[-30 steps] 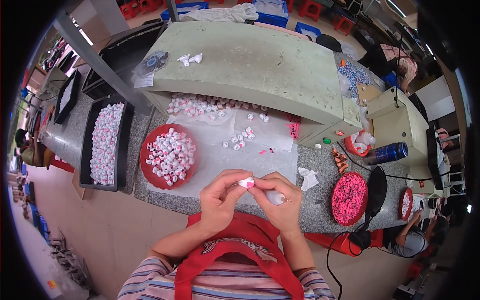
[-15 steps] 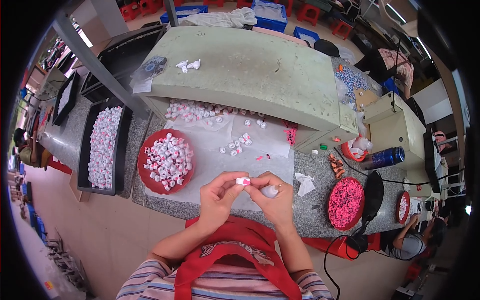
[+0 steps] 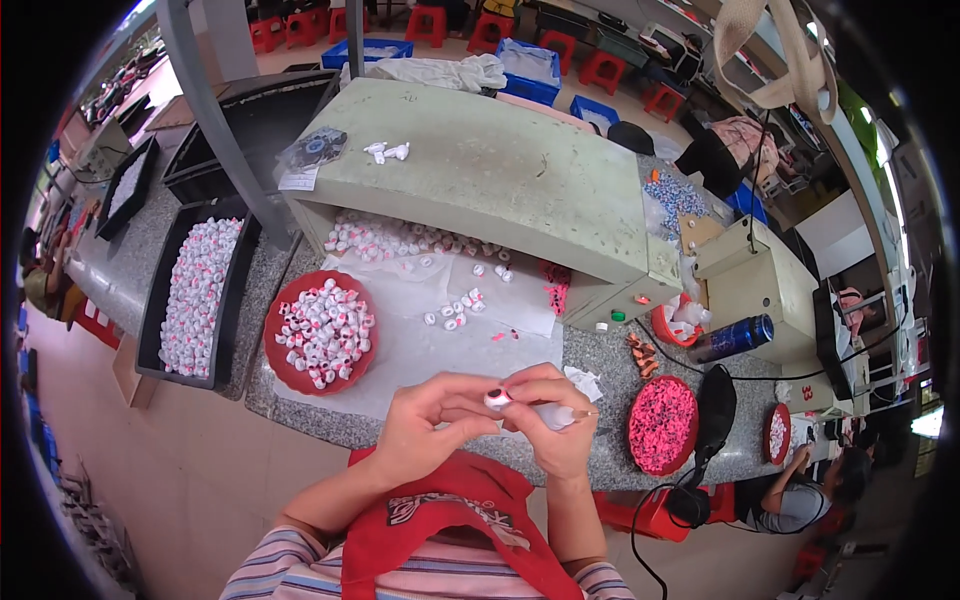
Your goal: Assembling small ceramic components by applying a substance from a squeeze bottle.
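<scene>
Both forearms come up from six o'clock and meet at centre. The left hand [image 3: 425, 425] pinches with curled fingers; the right hand [image 3: 555, 425] is closed, knuckles toward twelve o'clock.

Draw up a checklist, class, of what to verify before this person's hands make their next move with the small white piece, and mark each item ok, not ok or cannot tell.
1. Small white piece pinched between both hands: ok.
2. Left hand steady on the piece: ok.
3. Right hand holds a slim tool: ok; whether its tip is aligned, cannot tell.
4. Red dish of white pieces stands to the left within reach: ok.
5. Dish of pink bits close on the right: ok.
6. White sheet lies flat ahead of the hands: ok.
</scene>
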Motion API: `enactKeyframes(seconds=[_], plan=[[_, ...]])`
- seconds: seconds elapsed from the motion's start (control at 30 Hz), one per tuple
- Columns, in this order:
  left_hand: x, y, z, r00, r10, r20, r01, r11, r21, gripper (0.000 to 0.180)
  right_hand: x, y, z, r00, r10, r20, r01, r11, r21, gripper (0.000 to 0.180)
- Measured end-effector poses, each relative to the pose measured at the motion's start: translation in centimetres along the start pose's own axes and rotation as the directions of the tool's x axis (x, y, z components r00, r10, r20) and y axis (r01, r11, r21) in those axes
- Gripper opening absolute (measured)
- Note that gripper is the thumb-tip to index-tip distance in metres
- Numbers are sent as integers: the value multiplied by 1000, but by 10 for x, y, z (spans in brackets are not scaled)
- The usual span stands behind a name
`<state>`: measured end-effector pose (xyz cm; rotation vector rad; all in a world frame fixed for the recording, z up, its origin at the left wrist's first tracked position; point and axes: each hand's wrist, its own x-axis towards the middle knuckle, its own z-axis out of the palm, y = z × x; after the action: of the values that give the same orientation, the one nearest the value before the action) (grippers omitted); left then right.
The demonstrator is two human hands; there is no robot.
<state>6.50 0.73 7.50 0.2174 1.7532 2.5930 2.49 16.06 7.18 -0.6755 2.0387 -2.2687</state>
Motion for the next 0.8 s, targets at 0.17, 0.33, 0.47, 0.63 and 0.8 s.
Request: enactKeyframes(seconds=[0.17, 0.33, 0.47, 0.63, 0.8], plan=[[-9, -11, -2, 993, 114, 3, -114, 984, 138, 24, -11, -4, 8, 989, 145, -24, -138, 975, 175, 15], [-11, -8, -2, 999, 24, -27, -22, 997, 80, 22, -15, 2, 7, 973, 229, 3, -219, 929, 298, 13], [-13, -7, -2, 998, 5, -60, -2, 999, 45, 18, -14, 3, 11, 971, 237, -12, -223, 929, 294, 14], [-2, -7, -14, 989, -146, -20, 142, 981, -135, 17, -16, 11, 15, 995, -79, -62, 76, 996, -52, 16], [-5, -10, -10, 994, -14, -111, -11, 975, -222, 17, -22, -5, 34, 973, 71, -218, -68, 997, 25, 28]])
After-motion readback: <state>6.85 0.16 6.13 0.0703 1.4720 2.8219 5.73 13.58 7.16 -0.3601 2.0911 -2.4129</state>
